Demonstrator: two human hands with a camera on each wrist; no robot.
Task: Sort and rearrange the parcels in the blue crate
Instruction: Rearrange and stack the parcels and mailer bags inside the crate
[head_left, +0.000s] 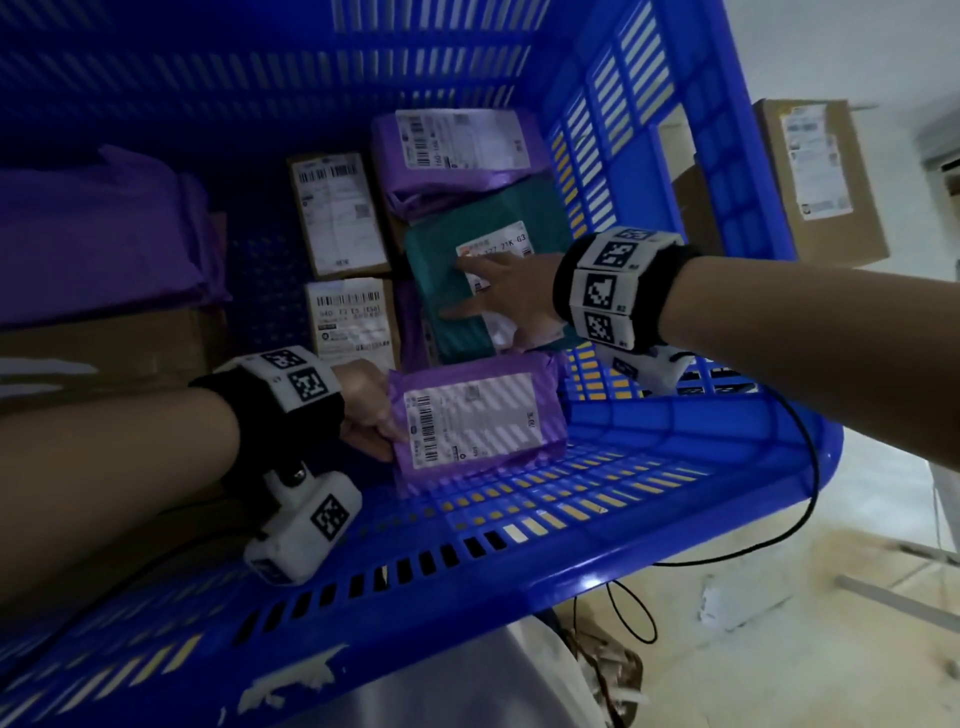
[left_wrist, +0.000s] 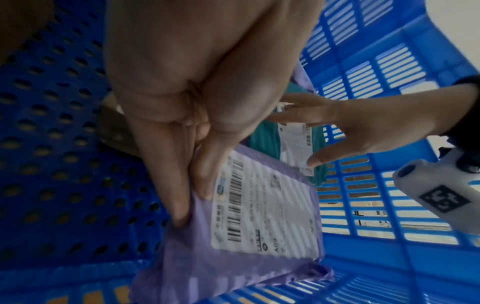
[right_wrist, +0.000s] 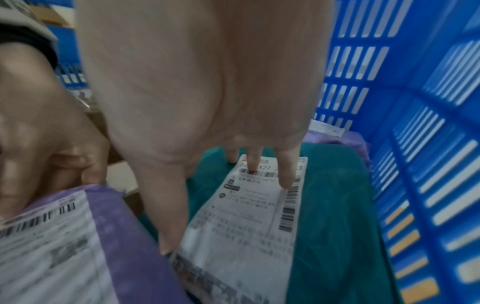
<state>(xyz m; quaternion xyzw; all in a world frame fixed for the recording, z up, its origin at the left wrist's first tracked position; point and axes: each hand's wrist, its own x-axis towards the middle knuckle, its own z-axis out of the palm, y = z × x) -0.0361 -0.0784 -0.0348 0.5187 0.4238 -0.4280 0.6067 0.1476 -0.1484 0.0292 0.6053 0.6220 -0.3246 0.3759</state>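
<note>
The blue crate (head_left: 649, 431) holds several parcels. My left hand (head_left: 387, 439) pinches the left edge of a purple mailer (head_left: 478, 421) with a white label, which stands tilted against the crate's near wall. In the left wrist view the thumb and fingers (left_wrist: 192, 205) clamp that purple mailer (left_wrist: 259, 216) at its edge. My right hand (head_left: 467, 288) lies with fingers spread and straight on a teal mailer (head_left: 441, 312) just behind the purple one. The right wrist view shows its fingertips (right_wrist: 285, 181) pressing on the white label of the teal mailer (right_wrist: 337, 216).
Behind the teal mailer lies another purple mailer (head_left: 457, 150). Two labelled cardboard boxes (head_left: 340, 213) (head_left: 353, 322) sit left of it. A big purple bag (head_left: 104, 234) rests on a brown box (head_left: 104, 353) at the far left. Outside the crate stands a carton (head_left: 821, 182).
</note>
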